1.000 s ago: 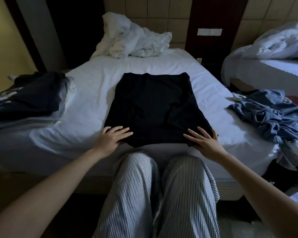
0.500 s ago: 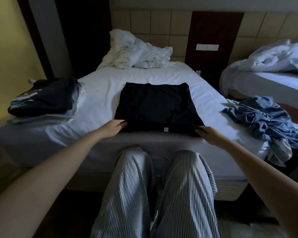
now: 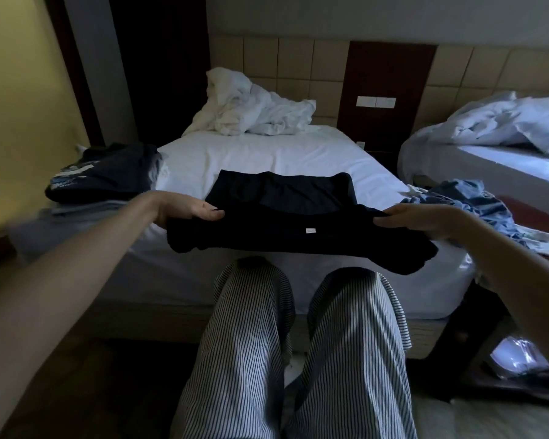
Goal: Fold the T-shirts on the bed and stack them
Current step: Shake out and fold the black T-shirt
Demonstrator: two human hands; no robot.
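Left hand [image 3: 187, 210] and right hand [image 3: 415, 221] each pinch one side of the black T-shirt [image 3: 286, 223], thumbs on top and fingers beneath. The near portion of the garment is raised above the bed [image 3: 267, 156]; its far portion lies flat on the white sheet. A stack of folded shirts [image 3: 99, 179] sits at the bed's left edge. A heap of blue clothing [image 3: 469, 204] lies at the right edge. Crumpled white bedding [image 3: 251, 112] rests against the headboard.
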